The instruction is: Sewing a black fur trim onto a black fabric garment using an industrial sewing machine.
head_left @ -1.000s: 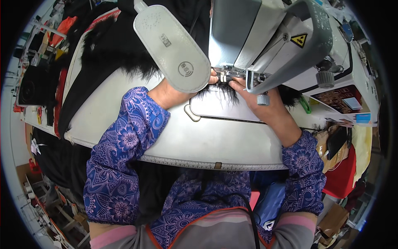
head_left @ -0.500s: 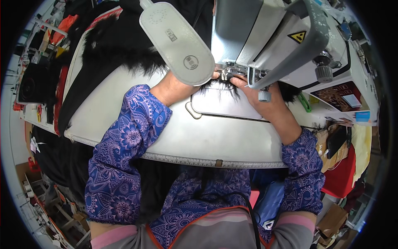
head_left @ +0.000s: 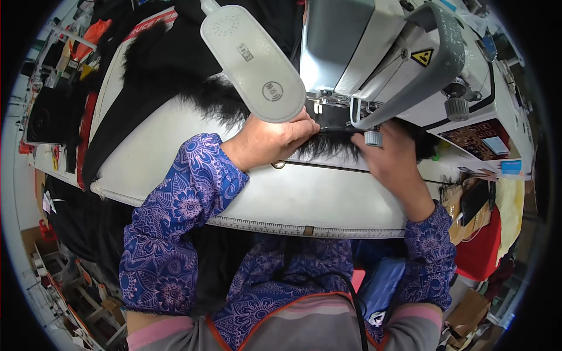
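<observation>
Person's L hand point(head_left: 276, 140) pinches the near edge of black fur-trimmed fabric point(head_left: 336, 121), fingers bent & nearly closed. R hand point(head_left: 389, 157), a bit blurred, is at the fabric's R side, fingers loosely curled; can't tell if they grip it. Fabric lies b/w both hands, just in front of the presser foot point(head_left: 318, 108) of a grey-white sewing machine point(head_left: 336, 50). White oval lamp head point(head_left: 253, 64) overhangs L hand. More black furry cloth point(head_left: 153, 73) is on the white table point(head_left: 293, 196), upper L. Ruler tape point(head_left: 257, 226) edges the table front.
</observation>
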A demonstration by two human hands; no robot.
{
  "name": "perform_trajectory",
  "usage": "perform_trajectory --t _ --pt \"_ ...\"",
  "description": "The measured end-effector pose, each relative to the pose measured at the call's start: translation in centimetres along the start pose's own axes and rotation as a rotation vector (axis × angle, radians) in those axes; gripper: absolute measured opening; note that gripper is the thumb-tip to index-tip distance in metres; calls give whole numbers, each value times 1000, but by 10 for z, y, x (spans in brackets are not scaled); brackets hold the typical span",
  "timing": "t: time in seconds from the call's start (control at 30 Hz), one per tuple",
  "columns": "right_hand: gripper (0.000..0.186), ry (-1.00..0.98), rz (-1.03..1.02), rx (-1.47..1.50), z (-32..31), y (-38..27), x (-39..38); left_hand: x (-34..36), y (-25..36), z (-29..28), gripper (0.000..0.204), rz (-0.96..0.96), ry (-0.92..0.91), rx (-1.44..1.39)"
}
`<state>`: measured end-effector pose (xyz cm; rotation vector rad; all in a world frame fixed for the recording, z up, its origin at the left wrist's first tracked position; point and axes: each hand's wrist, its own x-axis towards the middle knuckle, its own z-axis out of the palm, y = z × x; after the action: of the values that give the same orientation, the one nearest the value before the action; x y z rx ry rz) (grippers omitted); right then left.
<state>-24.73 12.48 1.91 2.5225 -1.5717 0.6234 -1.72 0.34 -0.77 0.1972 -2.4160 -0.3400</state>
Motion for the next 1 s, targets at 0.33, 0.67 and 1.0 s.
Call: perform_trajectory --t 0.33,0.67,1.0 --pt "36 43 -102 -112 22 -22 25 0 -4 -2 22 -68 63 -42" --pt "22 30 1 -52 37 -21 27 -3 -6 -2 21 -71 71 -62" --pt "18 -39 94 -61 29 -16 24 -6 -10 -12 20 -53 -4 -33"
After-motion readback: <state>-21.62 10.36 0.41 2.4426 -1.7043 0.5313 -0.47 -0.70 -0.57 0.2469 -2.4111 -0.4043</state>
